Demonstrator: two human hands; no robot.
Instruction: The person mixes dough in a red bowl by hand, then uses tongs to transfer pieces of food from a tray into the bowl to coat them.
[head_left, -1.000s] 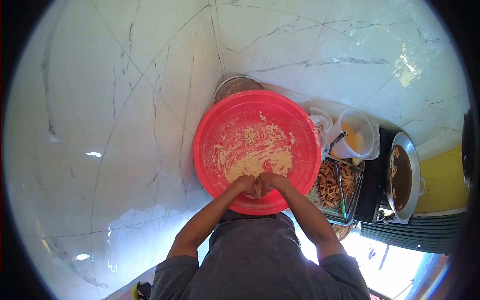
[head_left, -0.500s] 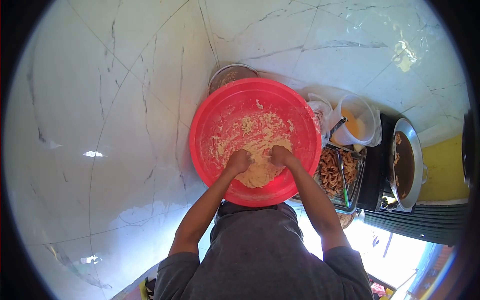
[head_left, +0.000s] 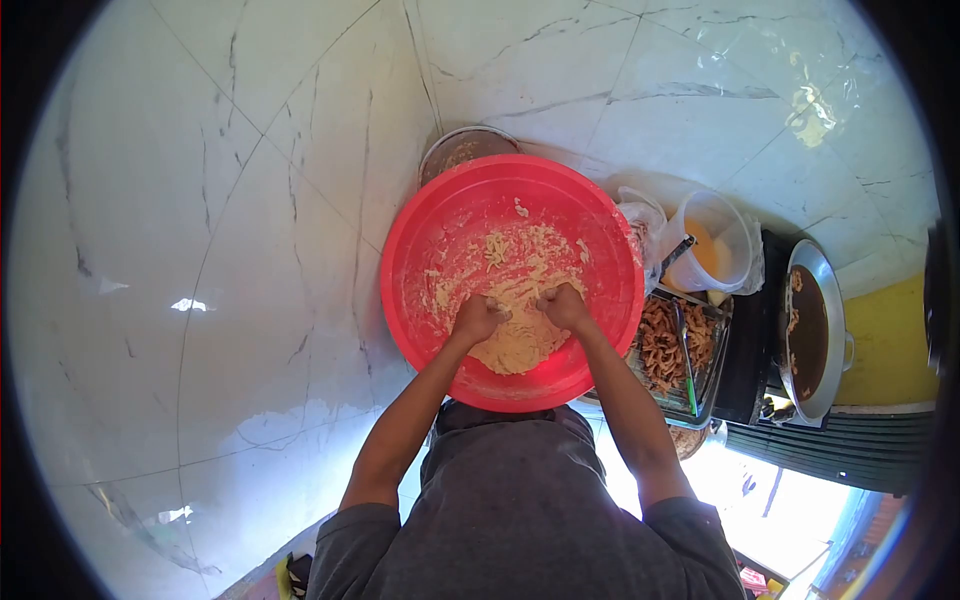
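Observation:
A wide red plastic basin [head_left: 415, 345] holds a pale yellow, floury mixture [head_left: 520, 345], loose and crumbly, with a few small strips lying in it. Inside the basin, my left hand [head_left: 480, 316] is closed at the left side of the mound, its fingertips dusted with flour. My right hand [head_left: 565, 306] is curled closed opposite it, thumb and fingers together and also floury. Both hands are just over the mixture or touching it. Whatever is between the fingers is too small to make out.
Right of the basin, a tray [head_left: 705, 400] holds brown fried strips [head_left: 672, 345] and green-handled tongs [head_left: 690, 375]. Behind it stands a clear plastic container [head_left: 735, 240] with yellow liquid. A large pan [head_left: 835, 350] of dark oil sits further right. Another round container [head_left: 440, 160] is partly behind the basin.
Both hands have risen slightly and their fingers have drawn closed, showing more sharply than before. The basin and the things around it stay in place.

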